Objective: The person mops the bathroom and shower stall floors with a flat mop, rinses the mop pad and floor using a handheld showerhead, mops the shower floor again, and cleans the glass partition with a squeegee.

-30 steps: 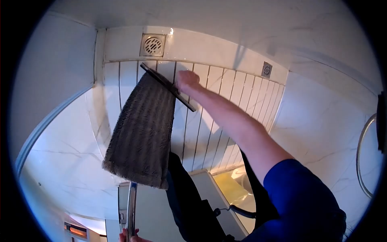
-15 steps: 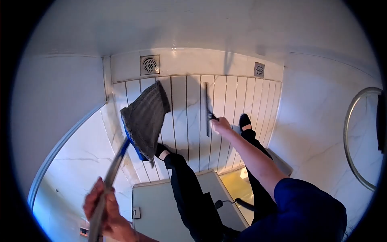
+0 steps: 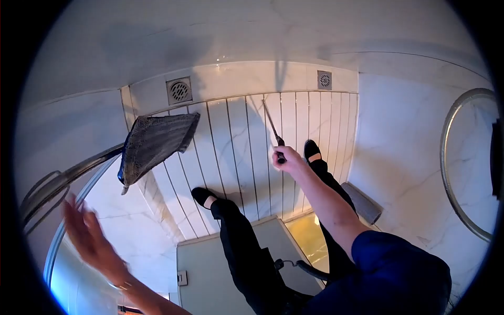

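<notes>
My right hand (image 3: 286, 159) is closed around the black handle of a squeegee (image 3: 271, 122), whose thin blade reaches up over the grooved white floor (image 3: 239, 157). At the left, my left hand (image 3: 89, 236) has its fingers spread and somewhat blurred, just below the metal pole (image 3: 86, 167) of a mop. No grip on the pole shows. The mop's grey cloth head (image 3: 156, 144) hangs at the pole's right end, with a blue edge on its left side.
Two square drains (image 3: 179, 90) (image 3: 324, 80) lie along the wall side of the floor. My black shoes stand on the slats. A grey roller-shaped object (image 3: 362, 202) lies by the right wall. A metal hose (image 3: 446, 157) hangs at the right. A glass-like panel (image 3: 226, 262) is below.
The mop has swung left and its pole now lies flatter. My left hand has opened and come off the pole. My right hand has carried the squeegee away from the mop cloth and tilted it.
</notes>
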`<state>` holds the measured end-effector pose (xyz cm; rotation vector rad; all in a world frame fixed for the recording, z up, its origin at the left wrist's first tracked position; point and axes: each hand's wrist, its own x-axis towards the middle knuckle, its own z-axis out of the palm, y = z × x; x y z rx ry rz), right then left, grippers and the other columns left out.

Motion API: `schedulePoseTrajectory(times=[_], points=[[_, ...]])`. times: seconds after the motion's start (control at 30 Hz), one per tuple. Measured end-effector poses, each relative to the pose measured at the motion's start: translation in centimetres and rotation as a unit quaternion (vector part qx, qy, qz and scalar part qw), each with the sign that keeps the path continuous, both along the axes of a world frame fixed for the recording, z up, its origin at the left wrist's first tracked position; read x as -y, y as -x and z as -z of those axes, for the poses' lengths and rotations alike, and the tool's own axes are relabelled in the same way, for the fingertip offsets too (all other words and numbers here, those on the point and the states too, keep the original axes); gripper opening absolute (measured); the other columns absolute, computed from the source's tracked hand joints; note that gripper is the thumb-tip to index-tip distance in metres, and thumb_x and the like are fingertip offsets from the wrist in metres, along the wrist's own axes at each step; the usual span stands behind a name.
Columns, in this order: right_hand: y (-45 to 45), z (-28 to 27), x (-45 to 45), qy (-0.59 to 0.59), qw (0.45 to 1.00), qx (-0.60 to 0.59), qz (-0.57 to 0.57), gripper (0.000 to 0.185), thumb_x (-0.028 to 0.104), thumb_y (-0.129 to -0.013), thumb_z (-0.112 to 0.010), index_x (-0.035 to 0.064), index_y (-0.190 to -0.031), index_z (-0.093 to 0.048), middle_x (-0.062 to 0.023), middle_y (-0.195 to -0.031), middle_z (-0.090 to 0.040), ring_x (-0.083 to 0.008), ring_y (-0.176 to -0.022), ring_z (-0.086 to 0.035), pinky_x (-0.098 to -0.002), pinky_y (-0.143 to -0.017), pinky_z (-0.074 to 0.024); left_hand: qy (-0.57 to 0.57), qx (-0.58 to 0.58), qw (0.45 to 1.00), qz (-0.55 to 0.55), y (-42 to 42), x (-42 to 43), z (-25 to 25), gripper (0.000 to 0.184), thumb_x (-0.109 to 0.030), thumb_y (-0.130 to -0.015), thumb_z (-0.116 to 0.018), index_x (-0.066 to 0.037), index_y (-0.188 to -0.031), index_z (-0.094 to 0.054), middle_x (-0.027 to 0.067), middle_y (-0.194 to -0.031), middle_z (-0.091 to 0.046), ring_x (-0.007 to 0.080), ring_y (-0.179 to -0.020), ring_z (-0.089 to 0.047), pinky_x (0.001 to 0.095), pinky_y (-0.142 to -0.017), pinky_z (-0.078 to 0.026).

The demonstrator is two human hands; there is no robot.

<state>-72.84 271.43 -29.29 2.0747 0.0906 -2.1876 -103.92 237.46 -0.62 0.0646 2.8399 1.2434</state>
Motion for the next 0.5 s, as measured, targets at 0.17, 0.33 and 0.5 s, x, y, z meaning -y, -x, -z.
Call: schedulePoseTrajectory(times=[0.17, 0.33, 0.5], points=[[5.2, 2.1, 0.9, -0.005, 0.992, 0.112, -0.055, 0.012, 0.007, -0.079, -0.06, 0.0051, -0.08, -0.048, -0.0076, -0.07, -0.051, -0.0162, -0.062, -0.053, -0.0266, -0.045, -0.0444, 0.036, 0.418, 0.908, -0.007, -21.7, 2.6, 1.2, 0.043, -0.002, -0.074, -0.059, -0.004, -0.116, -0.047, 0.0109, -0.114, -0.052, 0.0217, -0.1, -0.05, 0.032, -0.085, -0.043], [7.3, 6.1, 2.0, -0.191, 0.96, 0.191, -0.068, 0.017, 0.011, -0.079, -0.062, 0.0065, -0.082, -0.045, -0.0067, -0.067, -0.051, -0.0157, -0.051, -0.049, -0.027, -0.041, -0.0428, 0.145, 0.296, 0.905, 0.27, -32.2, 0.2, -0.2, 0.021, -0.012, -0.067, -0.062, -0.007, -0.087, -0.059, 0.0086, -0.095, -0.06, 0.027, -0.091, -0.056, 0.0372, -0.082, -0.042], [4.4, 10.7, 5.3, -0.302, 0.89, 0.248, -0.236, 0.027, 0.01, -0.074, -0.063, -0.0019, -0.087, -0.042, -0.013, -0.064, -0.054, -0.0215, -0.044, -0.052, -0.0316, -0.034, -0.0417, 0.15, 0.338, 0.913, 0.17, -33.8, 1.0, 1.8, 0.017, -0.019, -0.064, -0.061, -0.009, -0.078, -0.06, 0.0062, -0.084, -0.061, 0.0271, -0.086, -0.057, 0.0377, -0.078, -0.042]])
